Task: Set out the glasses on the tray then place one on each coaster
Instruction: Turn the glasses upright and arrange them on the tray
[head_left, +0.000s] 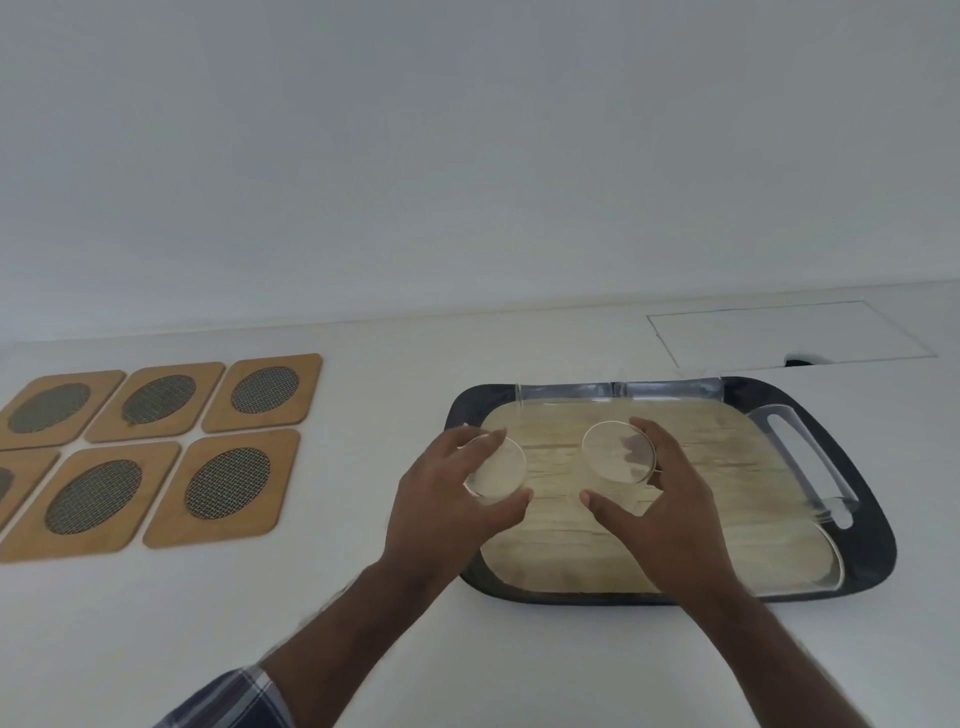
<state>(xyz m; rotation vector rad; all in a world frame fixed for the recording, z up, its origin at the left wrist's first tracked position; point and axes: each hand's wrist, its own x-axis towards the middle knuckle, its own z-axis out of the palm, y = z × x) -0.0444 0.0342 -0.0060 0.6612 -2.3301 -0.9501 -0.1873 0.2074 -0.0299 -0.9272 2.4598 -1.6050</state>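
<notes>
while each hand holds a glass, both glasses stand up on the tray (878, 551). the left hand (447, 504) curls its fingers and thumb around the left glass (496, 470) at the tray's left edge. the right hand (660, 499) wraps its fingers and thumb around the middle glass (618, 454) over the tray's pale wood part. two more glasses (618, 392) lie on their sides end to end along the tray's far edge. another glass (802, 462) lies along the tray's right side, and one more (826, 564) lies at its near right corner. six coasters (156, 447) sit in two rows on the white table (395, 364), well left of the tray. a checked sleeve (234, 701) shows on the left arm.
</notes>
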